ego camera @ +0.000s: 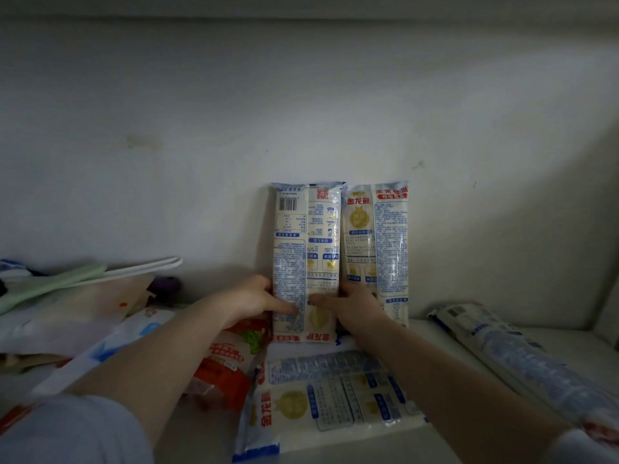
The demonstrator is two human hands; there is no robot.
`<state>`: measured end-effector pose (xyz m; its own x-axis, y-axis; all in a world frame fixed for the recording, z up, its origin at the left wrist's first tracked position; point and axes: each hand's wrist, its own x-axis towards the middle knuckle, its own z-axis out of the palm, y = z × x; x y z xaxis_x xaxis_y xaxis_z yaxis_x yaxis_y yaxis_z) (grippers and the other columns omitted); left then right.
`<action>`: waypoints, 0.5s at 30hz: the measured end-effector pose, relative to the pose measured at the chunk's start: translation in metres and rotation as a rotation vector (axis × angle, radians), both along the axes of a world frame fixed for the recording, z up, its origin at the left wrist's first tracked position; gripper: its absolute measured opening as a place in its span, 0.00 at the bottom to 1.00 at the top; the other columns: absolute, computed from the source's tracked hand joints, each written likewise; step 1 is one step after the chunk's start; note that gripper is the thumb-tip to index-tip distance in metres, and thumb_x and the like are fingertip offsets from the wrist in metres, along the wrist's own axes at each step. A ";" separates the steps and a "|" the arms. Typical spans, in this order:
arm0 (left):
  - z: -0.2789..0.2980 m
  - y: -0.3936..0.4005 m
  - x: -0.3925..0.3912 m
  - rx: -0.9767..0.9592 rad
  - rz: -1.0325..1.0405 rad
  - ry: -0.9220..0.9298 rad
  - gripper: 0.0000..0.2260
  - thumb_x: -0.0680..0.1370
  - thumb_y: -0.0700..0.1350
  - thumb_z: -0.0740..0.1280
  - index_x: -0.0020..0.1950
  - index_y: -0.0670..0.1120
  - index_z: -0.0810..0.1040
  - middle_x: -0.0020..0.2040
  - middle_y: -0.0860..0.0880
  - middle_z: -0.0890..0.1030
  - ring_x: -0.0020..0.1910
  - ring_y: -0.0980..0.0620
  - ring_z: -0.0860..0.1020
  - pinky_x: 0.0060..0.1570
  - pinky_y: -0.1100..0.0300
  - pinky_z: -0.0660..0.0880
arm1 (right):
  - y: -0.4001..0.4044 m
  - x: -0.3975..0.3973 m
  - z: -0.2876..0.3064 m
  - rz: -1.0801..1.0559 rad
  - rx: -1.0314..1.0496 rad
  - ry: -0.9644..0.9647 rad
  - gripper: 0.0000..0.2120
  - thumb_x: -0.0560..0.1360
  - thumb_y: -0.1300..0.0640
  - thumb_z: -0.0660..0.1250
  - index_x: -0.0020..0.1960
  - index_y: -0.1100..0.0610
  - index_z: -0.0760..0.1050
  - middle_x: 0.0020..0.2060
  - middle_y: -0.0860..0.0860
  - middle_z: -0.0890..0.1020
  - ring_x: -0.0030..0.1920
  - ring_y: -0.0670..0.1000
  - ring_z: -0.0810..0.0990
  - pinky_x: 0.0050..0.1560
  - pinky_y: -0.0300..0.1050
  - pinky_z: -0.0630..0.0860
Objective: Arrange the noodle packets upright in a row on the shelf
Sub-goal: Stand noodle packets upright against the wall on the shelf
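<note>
Noodle packets are partly sorted, by my read. Two stand upright against the back wall [301, 112] at the centre of the frame: the left standing packet [306, 259], printed upside down, and the right standing packet [376, 249] touching its right edge. I judge the row started but short of finished, since at least two more lie flat. One flat packet [331, 393] sits on the shelf [432, 333] at lower centre, just in front of the standing pair. Another, the slanted packet [522, 360], lies at the lower right, running toward the corner.

My left hand [249, 298] grips the left edge of the left standing packet near its base, thumb laid across the front and fingers hidden behind. My right hand [351, 306] holds the right edge low down, thumb pointing left across the front, its fingers tucked where the two packets meet. So the packet sits pinched between both hands, its bottom at the shelf.

At the lower left lies an orange-red packet [224, 373] under my left forearm, and a heap of bags [67, 303] fills the left side.
</note>
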<state>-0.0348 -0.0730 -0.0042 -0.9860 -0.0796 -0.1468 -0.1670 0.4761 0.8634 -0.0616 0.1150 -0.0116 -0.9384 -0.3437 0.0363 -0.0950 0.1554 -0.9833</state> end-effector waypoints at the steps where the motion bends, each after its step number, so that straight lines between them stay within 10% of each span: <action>1: 0.000 0.000 0.000 0.008 0.010 0.005 0.19 0.67 0.42 0.77 0.57 0.45 0.80 0.51 0.48 0.85 0.51 0.49 0.82 0.59 0.50 0.76 | 0.001 0.000 0.000 0.006 0.017 0.008 0.09 0.72 0.56 0.73 0.52 0.54 0.79 0.43 0.48 0.84 0.41 0.46 0.82 0.38 0.37 0.79; 15: -0.004 0.003 -0.004 0.018 0.005 0.038 0.18 0.69 0.41 0.76 0.58 0.43 0.80 0.53 0.47 0.84 0.52 0.48 0.82 0.61 0.50 0.75 | 0.006 -0.003 -0.001 0.009 0.079 0.017 0.12 0.72 0.55 0.73 0.55 0.56 0.79 0.43 0.49 0.84 0.45 0.50 0.84 0.49 0.48 0.82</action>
